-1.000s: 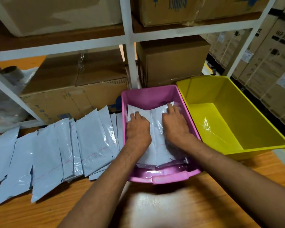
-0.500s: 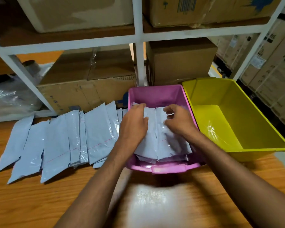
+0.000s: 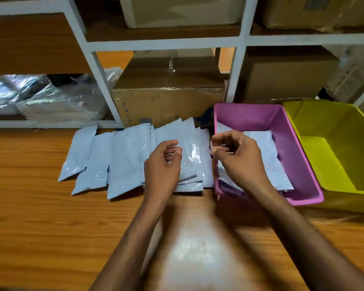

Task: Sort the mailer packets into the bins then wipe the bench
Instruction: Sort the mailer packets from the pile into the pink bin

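Note:
Several pale grey mailer packets (image 3: 124,162) lie in an overlapping row on the wooden bench (image 3: 34,217). To their right stands a pink bin (image 3: 301,162) with a few packets (image 3: 270,158) stacked inside. A yellow bin (image 3: 334,148) sits beside it, holding nothing I can see. My left hand (image 3: 163,164) hovers over the right end of the row, fingers loosely curled and holding nothing. My right hand (image 3: 239,159) hangs above the pink bin's left rim, fingers also loosely curled, with nothing visibly in them.
A white shelf frame (image 3: 235,66) rises behind the bench, with cardboard boxes (image 3: 166,95) on it directly behind the packets and bins. Clear plastic-wrapped bundles (image 3: 57,97) sit on the left shelf. More boxes stand at the far right.
Both hands have lifted off the packets in the pink bin and moved left; the left hand is now over the row on the bench. The view has shifted left.

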The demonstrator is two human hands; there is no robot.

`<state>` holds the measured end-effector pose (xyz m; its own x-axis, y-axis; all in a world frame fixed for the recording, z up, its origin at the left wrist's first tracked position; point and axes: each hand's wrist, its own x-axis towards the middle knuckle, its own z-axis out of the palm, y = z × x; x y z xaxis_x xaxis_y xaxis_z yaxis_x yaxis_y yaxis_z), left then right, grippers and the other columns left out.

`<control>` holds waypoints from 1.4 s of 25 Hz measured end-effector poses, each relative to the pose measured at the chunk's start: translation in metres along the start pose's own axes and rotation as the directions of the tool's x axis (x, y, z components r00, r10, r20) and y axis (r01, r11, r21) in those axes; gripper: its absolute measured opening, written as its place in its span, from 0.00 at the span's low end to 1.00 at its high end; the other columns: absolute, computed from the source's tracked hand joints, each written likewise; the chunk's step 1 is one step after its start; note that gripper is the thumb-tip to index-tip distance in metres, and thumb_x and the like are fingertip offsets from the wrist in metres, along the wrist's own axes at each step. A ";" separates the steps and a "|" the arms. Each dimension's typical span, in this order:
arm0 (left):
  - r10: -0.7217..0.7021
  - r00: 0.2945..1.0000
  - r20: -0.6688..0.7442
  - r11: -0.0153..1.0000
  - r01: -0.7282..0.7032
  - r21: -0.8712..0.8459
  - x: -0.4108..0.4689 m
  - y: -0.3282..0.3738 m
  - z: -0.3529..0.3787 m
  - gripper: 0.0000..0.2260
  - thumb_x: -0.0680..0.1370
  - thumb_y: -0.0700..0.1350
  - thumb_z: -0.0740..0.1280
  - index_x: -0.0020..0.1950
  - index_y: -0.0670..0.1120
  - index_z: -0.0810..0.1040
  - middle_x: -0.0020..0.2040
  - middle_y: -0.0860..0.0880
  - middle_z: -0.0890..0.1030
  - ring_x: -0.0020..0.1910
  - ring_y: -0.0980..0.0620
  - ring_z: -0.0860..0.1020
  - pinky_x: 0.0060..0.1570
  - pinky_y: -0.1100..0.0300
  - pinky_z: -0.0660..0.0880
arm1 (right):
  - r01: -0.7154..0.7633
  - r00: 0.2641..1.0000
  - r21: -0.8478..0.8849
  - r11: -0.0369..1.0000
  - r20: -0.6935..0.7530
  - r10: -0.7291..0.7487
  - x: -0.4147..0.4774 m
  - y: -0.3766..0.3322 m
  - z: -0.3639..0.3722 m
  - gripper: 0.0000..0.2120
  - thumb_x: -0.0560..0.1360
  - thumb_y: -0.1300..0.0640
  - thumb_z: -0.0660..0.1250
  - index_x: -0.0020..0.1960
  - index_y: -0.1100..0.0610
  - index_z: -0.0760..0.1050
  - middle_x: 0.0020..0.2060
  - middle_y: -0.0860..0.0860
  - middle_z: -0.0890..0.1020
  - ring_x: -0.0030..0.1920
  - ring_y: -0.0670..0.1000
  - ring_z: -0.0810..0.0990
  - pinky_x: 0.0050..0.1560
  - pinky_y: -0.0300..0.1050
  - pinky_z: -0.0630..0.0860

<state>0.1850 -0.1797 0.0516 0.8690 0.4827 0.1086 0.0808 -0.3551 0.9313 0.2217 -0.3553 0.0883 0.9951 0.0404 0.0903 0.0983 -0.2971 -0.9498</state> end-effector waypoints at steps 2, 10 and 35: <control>-0.032 0.999 -0.016 0.999 0.032 0.002 0.005 -0.017 -0.029 0.09 0.81 0.47 0.70 0.61 0.54 0.81 0.53 0.56 0.84 0.53 0.60 0.82 0.52 0.66 0.78 | 0.007 1.000 0.012 1.000 -0.018 -0.007 -0.008 -0.008 0.029 0.10 0.75 0.64 0.72 0.51 0.51 0.82 0.45 0.44 0.86 0.45 0.42 0.84 0.49 0.36 0.80; -0.187 0.981 -0.061 0.972 0.193 0.131 0.047 -0.097 -0.124 0.14 0.80 0.48 0.69 0.65 0.49 0.80 0.55 0.52 0.84 0.53 0.55 0.81 0.59 0.51 0.80 | -0.024 0.995 -0.155 0.988 0.089 0.038 -0.004 -0.006 0.166 0.10 0.75 0.62 0.70 0.54 0.52 0.82 0.47 0.43 0.84 0.44 0.42 0.82 0.49 0.37 0.78; -0.266 0.960 0.087 0.961 0.271 -0.059 0.138 -0.132 -0.141 0.11 0.74 0.52 0.78 0.55 0.53 0.83 0.48 0.57 0.86 0.48 0.58 0.85 0.49 0.57 0.82 | -0.322 0.942 -0.200 0.925 0.035 0.335 0.083 0.009 0.244 0.13 0.75 0.53 0.72 0.56 0.49 0.73 0.48 0.43 0.80 0.47 0.46 0.79 0.49 0.46 0.81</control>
<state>0.2260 0.0465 -0.0076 0.8552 0.4884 -0.1736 0.2850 -0.1633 0.9445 0.3021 -0.1218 0.0142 0.9695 -0.0281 -0.2435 -0.2269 -0.4787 -0.8481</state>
